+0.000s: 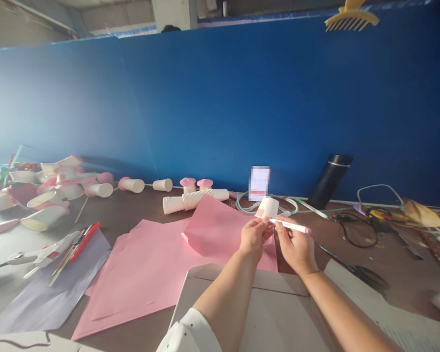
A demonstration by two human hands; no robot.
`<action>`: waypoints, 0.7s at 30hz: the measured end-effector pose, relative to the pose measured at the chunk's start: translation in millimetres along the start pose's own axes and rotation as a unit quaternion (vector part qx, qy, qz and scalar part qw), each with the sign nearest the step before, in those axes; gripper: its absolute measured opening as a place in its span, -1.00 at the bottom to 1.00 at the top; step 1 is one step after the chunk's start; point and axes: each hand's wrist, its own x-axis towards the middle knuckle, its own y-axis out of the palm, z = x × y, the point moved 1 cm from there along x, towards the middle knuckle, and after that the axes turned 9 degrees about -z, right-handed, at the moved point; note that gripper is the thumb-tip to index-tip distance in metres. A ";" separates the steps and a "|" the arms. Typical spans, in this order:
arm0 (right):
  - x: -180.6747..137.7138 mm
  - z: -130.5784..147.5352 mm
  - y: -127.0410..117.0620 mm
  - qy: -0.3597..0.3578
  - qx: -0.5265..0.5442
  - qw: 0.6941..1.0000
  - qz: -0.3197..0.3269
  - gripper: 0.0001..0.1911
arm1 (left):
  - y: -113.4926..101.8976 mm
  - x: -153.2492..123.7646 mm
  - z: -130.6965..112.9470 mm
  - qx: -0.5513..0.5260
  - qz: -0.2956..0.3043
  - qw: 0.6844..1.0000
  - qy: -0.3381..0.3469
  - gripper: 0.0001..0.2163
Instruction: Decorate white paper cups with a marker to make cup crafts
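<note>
My left hand [253, 237] pinches a white paper cup [268, 207] near its lower edge, where a small pink patch shows. In my right hand [296, 247] is a white marker pen [291, 225] with a pink end pointing right. Its other end meets the cup beside my left fingers; whether the tip touches the cup is hidden. Under and left of my hands lie large sheets of pink paper [146, 269], one with a raised, folded part [220, 225].
A stack of paper cups [200, 199] lies behind the pink paper. Pink-topped cups [187, 184] stand near the blue partition [205, 107]. Scissors [44, 254] and a red utility knife [84, 239] lie left. At right are a black bottle [330, 181], cables [357, 230] and a green-capped pen [311, 208].
</note>
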 end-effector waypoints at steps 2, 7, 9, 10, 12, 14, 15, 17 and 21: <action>0.0 -0.6 0.1 -0.003 0.001 1.000 -0.001 -0.68 | 0.4 0.0 0.0 0.001 -0.002 1.000 0.000 -0.72; 0.1 0.3 -0.2 -0.005 0.001 1.000 -0.004 -0.68 | 0.9 0.0 0.2 0.003 -0.006 1.000 0.002 -0.72; 0.2 0.9 -0.3 -0.003 -0.002 1.000 -0.002 -0.69 | 0.8 0.1 0.4 0.003 -0.005 1.000 0.003 -0.72; 0.2 1.2 -0.3 0.000 -0.003 1.000 0.000 -0.69 | 0.6 0.2 0.6 0.003 -0.004 1.000 0.004 -0.72; 0.3 1.6 -0.3 0.003 -0.004 1.000 0.001 -0.69 | 0.1 0.9 1.1 0.001 -0.001 1.000 0.004 -0.72; 0.4 1.7 -0.4 0.004 -0.006 1.000 -0.002 -0.69 | -0.6 1.8 1.8 0.001 0.001 1.000 0.004 -0.72; 0.5 1.6 -0.4 0.005 -0.007 1.000 -0.003 -0.69 | -1.0 2.3 2.2 0.001 0.001 1.000 0.004 -0.72; 0.5 0.9 -0.3 0.004 -0.007 1.000 -0.006 -0.69 | -1.7 3.1 2.7 0.000 0.004 1.000 0.004 -0.73; 0.0 -1.7 0.7 0.007 -0.004 1.000 -0.005 -0.69 | -2.0 3.3 3.0 -0.004 0.005 1.000 0.004 -0.74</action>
